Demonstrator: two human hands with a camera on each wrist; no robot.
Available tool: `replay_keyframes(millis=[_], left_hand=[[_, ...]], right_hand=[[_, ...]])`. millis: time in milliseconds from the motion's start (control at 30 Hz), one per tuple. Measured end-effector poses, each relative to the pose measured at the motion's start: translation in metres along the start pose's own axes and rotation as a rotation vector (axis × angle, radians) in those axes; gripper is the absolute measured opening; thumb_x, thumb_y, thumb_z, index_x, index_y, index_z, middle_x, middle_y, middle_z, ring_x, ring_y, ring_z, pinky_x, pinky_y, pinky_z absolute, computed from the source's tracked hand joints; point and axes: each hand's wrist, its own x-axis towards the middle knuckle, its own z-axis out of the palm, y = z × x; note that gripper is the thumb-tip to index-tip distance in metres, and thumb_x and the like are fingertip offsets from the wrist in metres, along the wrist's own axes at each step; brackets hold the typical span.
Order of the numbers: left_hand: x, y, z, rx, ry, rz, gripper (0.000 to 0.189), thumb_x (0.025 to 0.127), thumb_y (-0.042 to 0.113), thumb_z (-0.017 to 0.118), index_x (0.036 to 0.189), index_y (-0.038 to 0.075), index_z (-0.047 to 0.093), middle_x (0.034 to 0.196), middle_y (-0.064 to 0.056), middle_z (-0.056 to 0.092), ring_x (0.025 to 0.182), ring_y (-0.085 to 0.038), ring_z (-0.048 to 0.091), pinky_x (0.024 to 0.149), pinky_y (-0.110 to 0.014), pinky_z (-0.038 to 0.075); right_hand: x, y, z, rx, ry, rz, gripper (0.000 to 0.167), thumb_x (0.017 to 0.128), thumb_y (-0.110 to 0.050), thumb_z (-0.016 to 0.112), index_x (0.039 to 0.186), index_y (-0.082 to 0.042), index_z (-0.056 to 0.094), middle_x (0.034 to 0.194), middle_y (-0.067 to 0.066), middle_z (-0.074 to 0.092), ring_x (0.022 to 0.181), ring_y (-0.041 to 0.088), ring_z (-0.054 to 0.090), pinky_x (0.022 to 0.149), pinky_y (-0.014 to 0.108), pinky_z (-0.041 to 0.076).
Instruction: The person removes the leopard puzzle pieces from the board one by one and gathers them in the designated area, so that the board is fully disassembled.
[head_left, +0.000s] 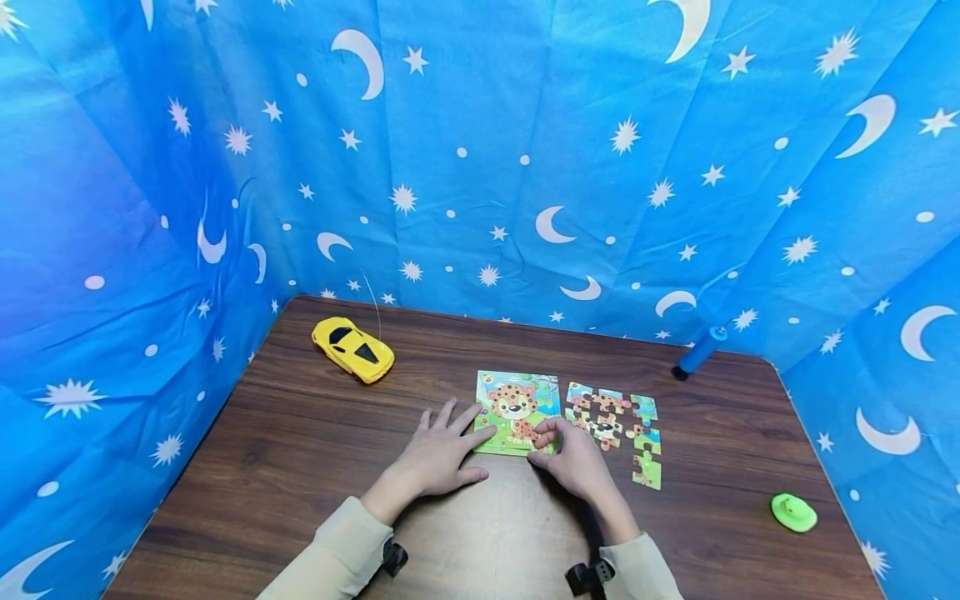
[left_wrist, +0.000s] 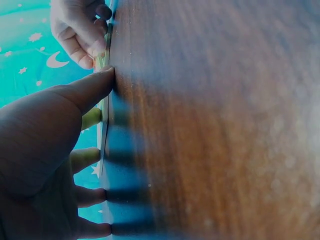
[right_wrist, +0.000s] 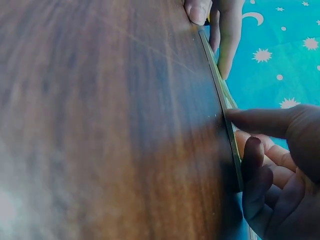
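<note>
A square leopard jigsaw board (head_left: pixel 498 442) lies flat on the table. My left hand (head_left: pixel 438 454) is spread at its left side, with straight fingertips resting on the board's left part and the table beside it. With thumb against the front edge and fingers bent over the lower right part of the picture, my right hand (head_left: pixel 573 462) pinches the board near that corner. What lies under those fingers is partly hidden. Right of the board are loosely arranged jigsaw pieces (head_left: pixel 647 440), some joined into part of a leopard picture (head_left: pixel 613 402).
A yellow toy car (head_left: pixel 352 350) with a thin antenna stands at the back left of the brown table (head_left: pixel 255 492). At the back right lies a blue cylinder (head_left: pixel 699 354), and a small green object (head_left: pixel 793 512) sits near the right edge. A starry blue curtain (head_left: pixel 480 183) surrounds the table.
</note>
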Motion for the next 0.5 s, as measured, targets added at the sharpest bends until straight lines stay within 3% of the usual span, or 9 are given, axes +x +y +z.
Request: replay_keyframes(millis=[200,500], left_hand=[[0.0006,-0.0006,0.0011,-0.008,0.000,-0.002,0.068,0.099,0.062,0.060,0.160,0.036,0.043,0.172,-0.003,0.022,0.154,-0.048,0.017,0.111,-0.077,0.023],[0.0005,0.0003,0.0001,-0.010,-0.011,-0.007,0.068,0.099,0.061,0.060,0.159,0.035,0.044,0.172,-0.004,0.023,0.154,-0.048,0.015,0.112,-0.076,0.023]], right_hand=[[-0.0013,0.0000,-0.0001,0.063,0.016,0.009,0.021,0.091,-0.018,0.082,0.108,-0.013,0.072,0.086,-0.008,0.070,0.064,0.014,0.058,0.061,0.031,0.047],[0.0003,-0.0011,0.0025,0.119,0.024,0.018,0.017,0.088,-0.009,0.083,0.103,-0.012,0.077,0.082,-0.007,0.072,0.064,0.013,0.058,0.060,0.028,0.047]])
